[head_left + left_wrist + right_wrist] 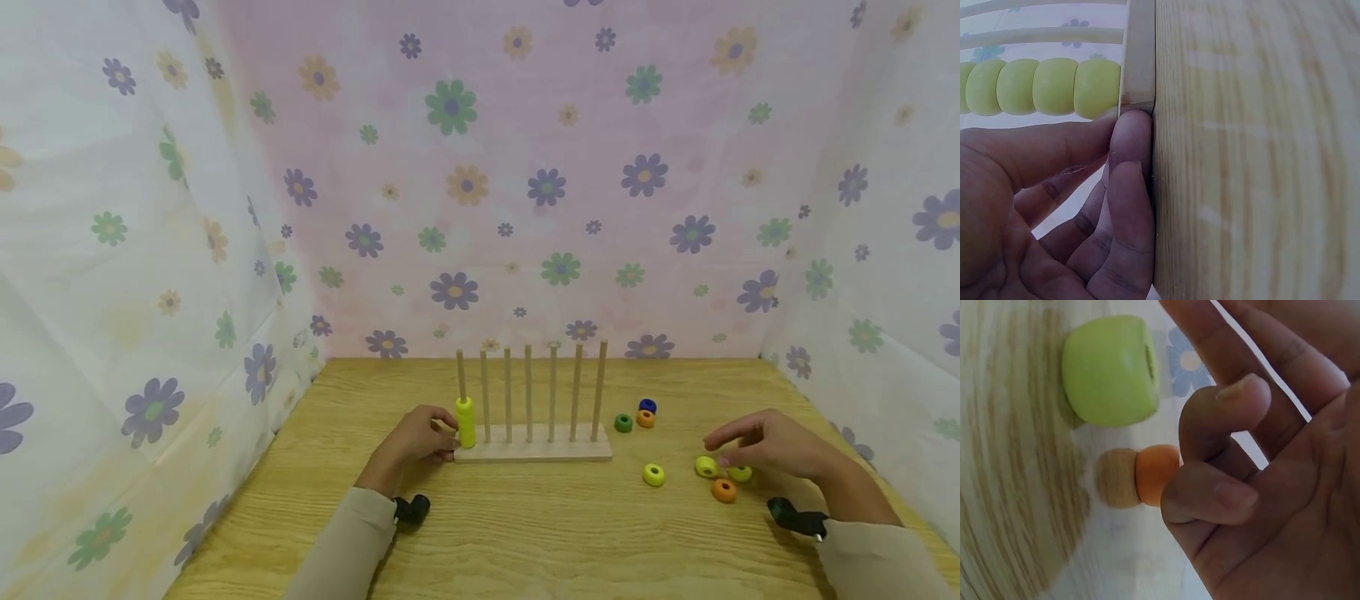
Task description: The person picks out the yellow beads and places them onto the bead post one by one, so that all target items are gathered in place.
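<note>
A wooden stand [532,451] carries a row of upright pegs, and its leftmost peg [461,375] is threaded with a stack of yellow beads [466,423]. At the stand's left end, my left hand [417,435] grips the base, curled fingers [1132,206] against the end face and a fingertip just beneath the lowest yellow bead. My right hand [776,446] hovers over loose beads at the right, fingers loosely bent, holding nothing. Closest to it are a yellow bead [706,467], another yellow bead [740,473] partly hidden by the hand, and an orange bead [723,490].
A third loose yellow bead [654,475] lies between the stand and my right hand. Behind it sit a green bead [623,423], an orange bead [646,419] and a blue bead [647,406]. Flowered cloth [525,208] surrounds the wooden table [540,525] on three sides.
</note>
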Available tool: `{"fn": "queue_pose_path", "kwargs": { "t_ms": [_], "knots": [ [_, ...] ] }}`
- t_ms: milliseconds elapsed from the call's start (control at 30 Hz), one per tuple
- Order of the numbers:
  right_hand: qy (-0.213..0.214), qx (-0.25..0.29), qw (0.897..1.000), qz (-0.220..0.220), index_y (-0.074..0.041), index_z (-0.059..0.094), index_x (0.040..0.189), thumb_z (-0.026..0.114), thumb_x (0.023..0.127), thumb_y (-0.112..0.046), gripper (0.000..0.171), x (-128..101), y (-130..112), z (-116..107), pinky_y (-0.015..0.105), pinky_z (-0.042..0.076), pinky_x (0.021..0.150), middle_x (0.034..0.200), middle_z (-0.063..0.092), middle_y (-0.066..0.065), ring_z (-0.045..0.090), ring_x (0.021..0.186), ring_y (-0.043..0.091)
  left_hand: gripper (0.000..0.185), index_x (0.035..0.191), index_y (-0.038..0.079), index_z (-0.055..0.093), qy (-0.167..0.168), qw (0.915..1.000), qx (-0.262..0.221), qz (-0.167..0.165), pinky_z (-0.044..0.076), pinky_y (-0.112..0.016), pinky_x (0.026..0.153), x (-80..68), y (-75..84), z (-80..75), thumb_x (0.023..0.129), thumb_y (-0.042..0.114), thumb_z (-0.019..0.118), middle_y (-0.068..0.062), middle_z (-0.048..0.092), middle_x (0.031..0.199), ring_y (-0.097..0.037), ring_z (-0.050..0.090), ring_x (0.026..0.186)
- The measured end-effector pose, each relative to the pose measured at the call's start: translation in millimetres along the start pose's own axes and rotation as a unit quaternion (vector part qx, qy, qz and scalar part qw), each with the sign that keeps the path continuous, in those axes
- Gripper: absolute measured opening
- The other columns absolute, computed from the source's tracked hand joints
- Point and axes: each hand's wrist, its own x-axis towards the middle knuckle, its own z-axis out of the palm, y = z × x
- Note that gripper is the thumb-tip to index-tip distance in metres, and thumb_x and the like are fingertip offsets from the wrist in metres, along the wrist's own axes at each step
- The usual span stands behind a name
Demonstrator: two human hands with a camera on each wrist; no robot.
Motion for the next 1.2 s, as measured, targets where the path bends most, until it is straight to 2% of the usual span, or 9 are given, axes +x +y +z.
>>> {"fn": "queue_pose_path", "kwargs": {
  "t_ms": [233,467,567,767,867,1067,1200],
  "knots": [
    [-0.014,0.003,1.000,0.004,0.002,0.073,0.124,0.072,0.098,-0.013,0.030,6.1,-1.1,3.7,0.023,0.060,0.077,0.120,0.076,0.014,0.071,0.103,0.003,0.027,0.117,0.004,0.068,0.004,1.0000,-0.001,0.000,0.064,-0.035,0.065,1.9,-0.8,-0.6,0.092,0.008,0.078,-0.012,0.075,0.090,-0.018,0.073,0.068],
    [-0.022,0.006,1.000,0.003,0.003,0.072,0.125,0.066,0.102,-0.011,0.027,7.7,2.8,4.1,0.024,0.060,0.077,0.116,0.078,0.007,0.071,0.099,0.003,0.026,0.117,0.005,0.068,0.003,1.0000,0.000,-0.001,0.064,-0.035,0.065,1.3,0.7,-0.9,0.092,0.008,0.077,-0.011,0.076,0.089,-0.018,0.073,0.069],
    [-0.015,-0.007,1.000,0.008,0.003,0.070,0.127,0.067,0.102,-0.013,0.030,8.6,1.6,5.0,0.025,0.060,0.075,0.113,0.078,0.004,0.071,0.096,0.004,0.026,0.116,0.004,0.068,0.003,1.0000,0.001,0.000,0.064,-0.035,0.065,0.5,1.1,-0.9,0.093,0.007,0.077,-0.011,0.076,0.089,-0.018,0.074,0.068],
    [-0.038,-0.027,0.999,-0.004,0.001,0.067,0.134,0.074,0.097,-0.017,0.042,15.5,-7.7,9.2,0.028,0.057,0.069,0.118,0.074,0.010,0.068,0.097,0.008,0.026,0.116,0.004,0.068,0.003,1.0000,0.001,-0.002,0.064,-0.035,0.065,0.2,0.7,-1.1,0.093,0.007,0.077,-0.011,0.076,0.089,-0.019,0.074,0.069],
    [-0.044,-0.030,0.999,0.002,-0.003,0.070,0.131,0.077,0.095,-0.019,0.040,19.9,-11.8,12.2,0.029,0.057,0.069,0.119,0.073,0.010,0.067,0.096,0.008,0.026,0.116,0.005,0.068,0.003,1.0000,0.002,-0.002,0.064,-0.035,0.064,0.5,0.7,-1.2,0.093,0.008,0.077,-0.011,0.076,0.089,-0.019,0.074,0.070],
    [-0.043,-0.015,0.999,0.027,-0.003,0.072,0.123,0.077,0.094,-0.018,0.032,22.6,-14.2,16.0,0.028,0.060,0.073,0.115,0.074,0.012,0.070,0.095,0.007,0.026,0.116,0.005,0.068,-0.001,1.0000,0.001,0.002,0.064,-0.035,0.064,1.5,-0.5,-1.7,0.092,0.008,0.078,-0.010,0.076,0.089,-0.020,0.074,0.069],
    [-0.035,-0.019,0.998,0.040,-0.004,0.072,0.120,0.078,0.094,-0.020,0.031,22.2,-14.3,17.3,0.030,0.060,0.070,0.112,0.074,0.011,0.070,0.090,0.009,0.025,0.116,0.005,0.068,-0.003,1.0000,0.001,0.002,0.064,-0.034,0.064,1.0,-0.9,-2.1,0.092,0.008,0.077,-0.010,0.076,0.088,-0.019,0.074,0.069]
  ]
}}
